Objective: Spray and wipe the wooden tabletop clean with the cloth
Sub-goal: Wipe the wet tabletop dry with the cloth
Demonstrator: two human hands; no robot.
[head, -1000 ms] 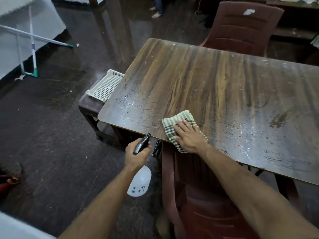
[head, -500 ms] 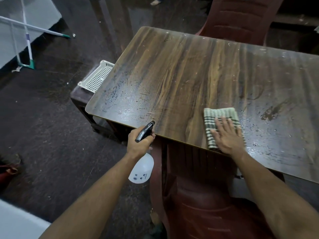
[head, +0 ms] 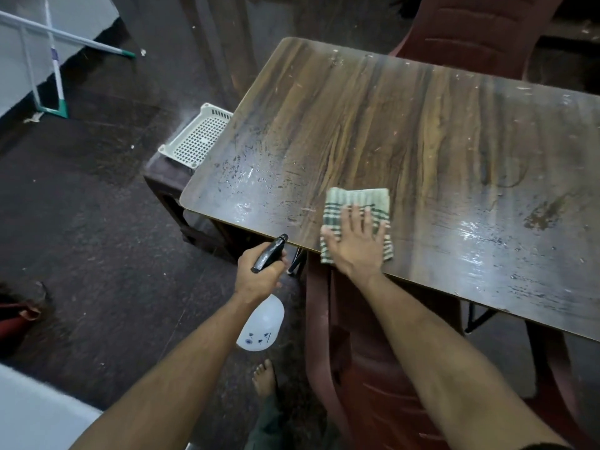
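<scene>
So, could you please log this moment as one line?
right hand flat on cloth | left hand holds spray bottle off tabletop | near edge wet

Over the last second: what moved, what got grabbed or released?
The right hand, flat on the cloth, slid it right along the tabletop's near edge, then part-way back left. Nothing grabbed or released. The left hand still grips the spray bottle off the table edge.

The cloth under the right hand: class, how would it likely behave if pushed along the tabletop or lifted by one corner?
The cloth looks folded and thin, so it would probably droop if lifted. Its near edge already hangs over the tabletop edge, which suggests floppiness. Pressed flat by the right hand on the wet patches, it would likely slide rather than bunch.
</scene>
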